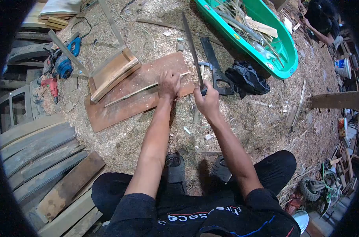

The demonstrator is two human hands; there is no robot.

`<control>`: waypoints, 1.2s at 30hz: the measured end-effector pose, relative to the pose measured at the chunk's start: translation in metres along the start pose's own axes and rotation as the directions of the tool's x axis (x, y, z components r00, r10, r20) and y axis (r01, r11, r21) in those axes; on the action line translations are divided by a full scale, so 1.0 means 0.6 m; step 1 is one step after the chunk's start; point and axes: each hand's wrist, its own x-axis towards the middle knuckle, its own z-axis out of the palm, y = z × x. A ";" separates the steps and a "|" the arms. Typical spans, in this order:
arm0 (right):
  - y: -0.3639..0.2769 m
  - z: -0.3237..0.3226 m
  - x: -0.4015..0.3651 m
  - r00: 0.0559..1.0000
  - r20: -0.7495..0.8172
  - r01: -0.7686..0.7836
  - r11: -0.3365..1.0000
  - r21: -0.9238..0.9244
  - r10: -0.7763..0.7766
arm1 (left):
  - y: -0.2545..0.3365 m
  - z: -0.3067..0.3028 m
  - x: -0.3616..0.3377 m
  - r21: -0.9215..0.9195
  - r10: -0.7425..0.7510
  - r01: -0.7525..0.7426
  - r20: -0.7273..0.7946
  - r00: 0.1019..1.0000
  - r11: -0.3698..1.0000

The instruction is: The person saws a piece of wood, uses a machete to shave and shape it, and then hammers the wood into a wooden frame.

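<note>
My right hand (206, 100) is wrapped round the dark handle of a machete (192, 49), its long narrow blade pointing up and away from me. With my left hand (170, 85) I grip a thin wooden strip (134, 93) near its right end, fingers closed over it. The strip lies slantwise across a flat reddish-brown board (156, 65) on the ground. On the board's left part stands a small wooden frame (113, 75) with upright legs. A handsaw (214, 65) lies right of the machete, beside a black plastic bag (247, 79).
A green boat-shaped tub (284, 63) holds wood scraps. Blue power tools (64, 65) and a red drill (51, 87) lie at left, above stacked curved planks (41, 154). Another person (325, 21) is at upper right. Wood shavings cover the floor; a beam (335, 100) juts in at right.
</note>
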 end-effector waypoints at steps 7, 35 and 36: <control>0.099 0.003 0.004 0.933 0.266 -0.161 0.942 -0.294 0.242 | 0.008 -0.001 -0.007 -0.029 0.034 -0.035 -0.063 0.997 0.999; 0.062 -0.004 0.004 0.993 0.087 -0.071 0.991 -0.112 0.081 | -0.005 0.004 -0.001 -0.041 0.036 -0.040 -0.099 0.994 0.998; 0.040 -0.010 0.005 0.980 0.127 -0.144 0.985 -0.089 0.155 | -0.003 0.002 -0.003 -0.045 0.039 -0.045 -0.132 0.991 0.998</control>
